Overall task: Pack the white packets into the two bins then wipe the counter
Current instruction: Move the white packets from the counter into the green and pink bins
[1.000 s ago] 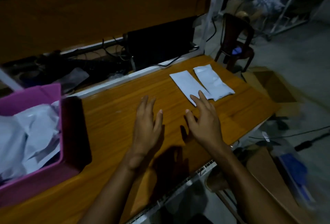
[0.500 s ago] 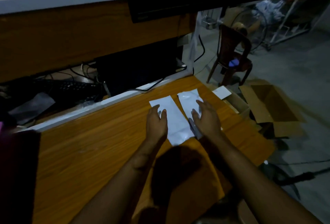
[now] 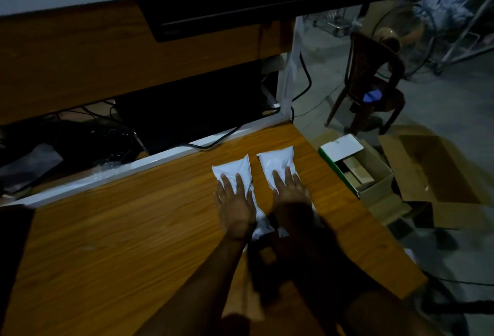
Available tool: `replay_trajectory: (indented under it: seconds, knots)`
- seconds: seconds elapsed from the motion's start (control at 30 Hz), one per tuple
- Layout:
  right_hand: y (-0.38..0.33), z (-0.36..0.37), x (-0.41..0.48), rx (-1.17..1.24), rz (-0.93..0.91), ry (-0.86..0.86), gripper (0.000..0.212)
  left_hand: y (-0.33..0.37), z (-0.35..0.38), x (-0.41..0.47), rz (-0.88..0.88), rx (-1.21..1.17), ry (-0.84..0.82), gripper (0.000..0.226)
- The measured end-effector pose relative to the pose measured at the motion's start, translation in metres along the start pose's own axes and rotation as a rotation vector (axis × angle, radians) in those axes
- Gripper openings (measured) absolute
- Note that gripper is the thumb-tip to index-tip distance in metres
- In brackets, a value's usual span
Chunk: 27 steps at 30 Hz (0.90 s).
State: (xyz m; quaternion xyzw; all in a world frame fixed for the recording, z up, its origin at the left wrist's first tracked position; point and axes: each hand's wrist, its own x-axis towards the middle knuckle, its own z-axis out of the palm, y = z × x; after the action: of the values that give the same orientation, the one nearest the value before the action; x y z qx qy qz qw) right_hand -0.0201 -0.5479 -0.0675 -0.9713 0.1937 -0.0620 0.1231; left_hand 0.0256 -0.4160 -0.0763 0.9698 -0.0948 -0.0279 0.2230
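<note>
White plastic packets look soft, light and probably a bit slick, so I'd pinch them by the long edges. The left hand point(image 3: 235, 202) lies flat, fingers spread, on the left packet point(image 3: 236, 172); the right hand point(image 3: 290, 192) does likewise on the right packet point(image 3: 276, 163). Both packets sit side by side near the wooden counter point(image 3: 120, 228) corner.

White packets point(image 3: 234, 175) on orange-brown counter point(image 3: 133, 228) (streaked wood grain)
</note>
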Motion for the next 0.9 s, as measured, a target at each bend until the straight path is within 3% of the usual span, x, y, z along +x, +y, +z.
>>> replay_trajectory:
  seconds: [0.2, 0.47, 0.6, 0.9]
  knots:
    - [-0.013, -0.016, -0.005, 0.106, 0.100, -0.143, 0.056, -0.022, -0.020, -0.015, 0.146, -0.297, 0.042, 0.056]
    - [-0.110, -0.023, -0.096, 0.598, 0.054, 0.245, 0.041, -0.103, -0.115, -0.089, 0.251, -0.335, 0.222, 0.053]
    - [-0.197, -0.031, -0.157, 0.810, 0.102, 0.208, 0.043, -0.158, -0.176, -0.139, 0.209, -0.269, 0.281, 0.056]
    - [-0.387, -0.050, -0.243, 1.006, -0.305, 0.121, 0.043, -0.311, -0.326, -0.207, 0.198, -0.132, 0.515, 0.056]
